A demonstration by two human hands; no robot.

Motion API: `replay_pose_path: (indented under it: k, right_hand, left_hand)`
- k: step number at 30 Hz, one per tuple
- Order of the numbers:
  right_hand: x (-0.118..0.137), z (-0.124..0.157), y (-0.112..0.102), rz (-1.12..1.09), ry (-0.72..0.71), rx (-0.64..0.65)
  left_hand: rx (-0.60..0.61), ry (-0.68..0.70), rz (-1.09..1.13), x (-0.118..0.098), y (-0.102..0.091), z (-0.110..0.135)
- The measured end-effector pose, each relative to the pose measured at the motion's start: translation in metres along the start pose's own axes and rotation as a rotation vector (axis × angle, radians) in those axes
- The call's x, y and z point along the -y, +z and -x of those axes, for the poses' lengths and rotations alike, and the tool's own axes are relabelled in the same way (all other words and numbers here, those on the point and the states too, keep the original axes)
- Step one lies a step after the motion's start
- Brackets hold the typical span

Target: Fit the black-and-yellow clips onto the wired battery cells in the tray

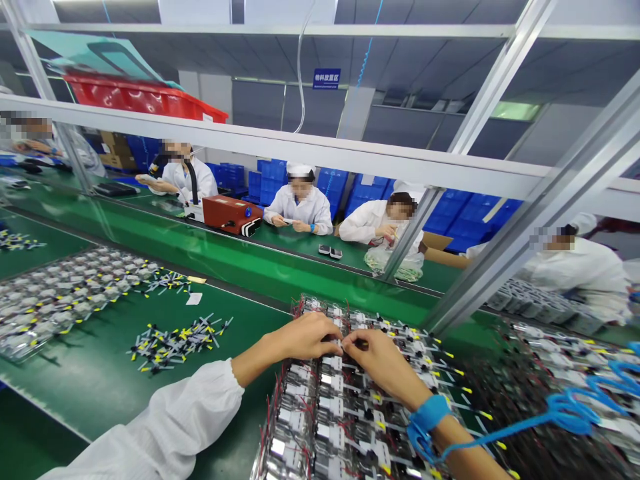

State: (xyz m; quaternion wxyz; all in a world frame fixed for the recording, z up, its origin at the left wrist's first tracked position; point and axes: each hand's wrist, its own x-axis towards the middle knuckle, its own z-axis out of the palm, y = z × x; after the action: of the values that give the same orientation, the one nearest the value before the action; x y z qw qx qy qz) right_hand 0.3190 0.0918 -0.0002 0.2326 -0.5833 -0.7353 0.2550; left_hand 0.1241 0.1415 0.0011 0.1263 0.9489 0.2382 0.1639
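My left hand (pixel 305 337) and my right hand (pixel 380 363) meet above a dense rows-and-columns batch of wired electronic parts (pixel 340 400), packed in transparent plastic with white blocks, red and black wires and yellow-tipped leads. Their fingertips close together on a small white wired part (pixel 341 343) in the top row; the fingers hide most of it. A blue wrist strap (pixel 427 417) circles my right wrist, and its coiled blue cord (pixel 570 407) runs off to the right. My left sleeve (pixel 165 420) is white.
A green conveyor belt (pixel 95 373) holds a loose heap of black-and-yellow connectors (pixel 175 343) and rows of packaged parts (pixel 70 293). Aluminium frame bars (pixel 500 267) cross the view. Several white-clad co-workers sit beyond, near a red machine (pixel 230 215), with blue bins behind.
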Motion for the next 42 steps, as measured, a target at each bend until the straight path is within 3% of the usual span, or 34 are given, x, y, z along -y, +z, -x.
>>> replay_pose_path:
  k: [5, 8, 13, 16, 19, 22, 26, 30, 34, 38, 42]
  right_hand:
    - [0.004, 0.001, -0.007, 0.043, -0.019, 0.012]
    - [0.004, 0.005, -0.019, 0.093, -0.019, -0.050]
    - [-0.003, 0.014, -0.039, 0.126, 0.035, -0.152]
    - [-0.008, 0.021, -0.045, 0.127, 0.045, -0.164]
    - [-0.017, 0.028, -0.048, 0.110, 0.039, -0.179]
    - [-0.029, 0.030, -0.051, 0.092, 0.036, -0.194]
    - [-0.034, 0.023, -0.045, 0.104, -0.042, -0.138]
    - [-0.019, 0.009, -0.026, 0.233, -0.198, 0.019]
    - [-0.008, 0.000, -0.011, 0.317, -0.171, 0.043]
    - [-0.008, -0.001, -0.007, 0.378, -0.154, 0.035]
    - [-0.005, -0.002, -0.005, 0.431, -0.114, 0.013]
  left_hand:
    - [-0.004, -0.014, 0.001, 0.003, 0.003, 0.002]
    - [0.012, 0.001, -0.003, 0.004, 0.003, 0.002]
    - [0.049, 0.010, -0.074, -0.006, -0.016, 0.012]
    - [-0.057, -0.122, -0.072, 0.002, -0.034, 0.040]
    - [-0.123, -0.399, -0.119, 0.033, -0.046, 0.085]
    - [-0.011, -0.667, -0.169, 0.066, -0.045, 0.132]
    - [0.049, -0.719, -0.127, 0.078, -0.027, 0.157]
    - [-0.059, -0.639, -0.047, 0.057, -0.019, 0.138]
    - [-0.243, -0.469, 0.038, 0.019, -0.034, 0.099]
    - [-0.100, -0.141, 0.016, -0.018, -0.037, 0.048]
    - [0.036, -0.107, -0.190, -0.025, -0.016, 0.002]
